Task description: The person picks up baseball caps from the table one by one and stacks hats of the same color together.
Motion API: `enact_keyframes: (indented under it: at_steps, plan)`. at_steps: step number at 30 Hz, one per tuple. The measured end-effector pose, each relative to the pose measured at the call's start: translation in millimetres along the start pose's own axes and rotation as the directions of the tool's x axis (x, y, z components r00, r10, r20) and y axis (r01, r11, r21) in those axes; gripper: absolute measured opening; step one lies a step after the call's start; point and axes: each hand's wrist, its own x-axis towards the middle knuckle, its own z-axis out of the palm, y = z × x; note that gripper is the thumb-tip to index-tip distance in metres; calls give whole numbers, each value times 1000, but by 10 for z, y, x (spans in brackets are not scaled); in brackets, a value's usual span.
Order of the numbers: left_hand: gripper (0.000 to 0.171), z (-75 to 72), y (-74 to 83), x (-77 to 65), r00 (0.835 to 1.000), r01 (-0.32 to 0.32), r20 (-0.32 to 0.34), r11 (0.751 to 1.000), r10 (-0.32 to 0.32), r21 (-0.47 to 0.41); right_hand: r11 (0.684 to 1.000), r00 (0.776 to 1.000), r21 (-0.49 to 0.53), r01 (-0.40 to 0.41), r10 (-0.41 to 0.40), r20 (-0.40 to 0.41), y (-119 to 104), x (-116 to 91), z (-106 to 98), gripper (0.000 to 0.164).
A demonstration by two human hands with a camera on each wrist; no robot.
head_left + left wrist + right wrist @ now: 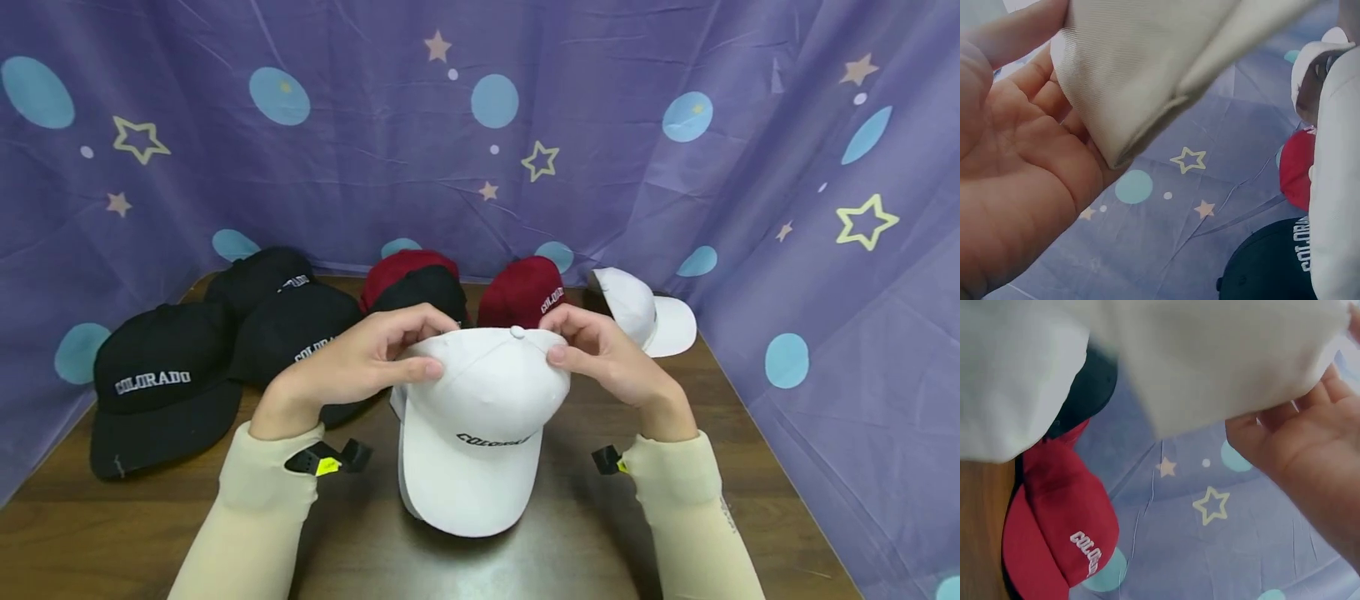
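Observation:
A white baseball cap point(487, 383) with dark lettering is held up at the table's middle, brim down and toward me. My left hand point(360, 358) pinches the left side of its crown between thumb and fingers. On the crown's right side, my right hand point(611, 362) pinches in the same way. Pale cap fabric point(1129, 69) fills the upper left wrist view, its edge in the left palm. In the right wrist view the fabric point(1229, 369) meets the right fingers. A second pale edge shows left of the brim; I cannot tell whether it belongs to another cap.
Several black caps point(161, 358) lie at the left of the wooden table point(720, 467). At the back are a red-and-black pair point(408, 271), a red cap point(517, 292) and another white cap point(630, 304). A purple patterned curtain point(360, 183) encloses the back and sides.

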Motion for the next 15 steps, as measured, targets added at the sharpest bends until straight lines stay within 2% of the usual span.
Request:
enact_keyframes:
  at_steps: [3, 7, 11, 15]
  plan:
    - [36, -40, -40, -28, 1000, -11, -17, 998, 10, -62, 999, 998, 39, 27, -29, 47, 29, -17, -8, 39]
    - [35, -97, -62, -69, 999, 13, -32, 997, -15, -77, 999, 997, 13, 43, -43, 67, 72, -21, -19, 54]
    - [33, -140, -92, -80, 997, 81, -16, 995, -82, -62, 999, 999, 33, 39, -40, 30, 133, 2, -17, 52]
    - [32, -184, -169, -97, 983, 181, 3, 982, -181, -60, 997, 1000, 77, 8, -9, 10, 210, 33, -4, 48]
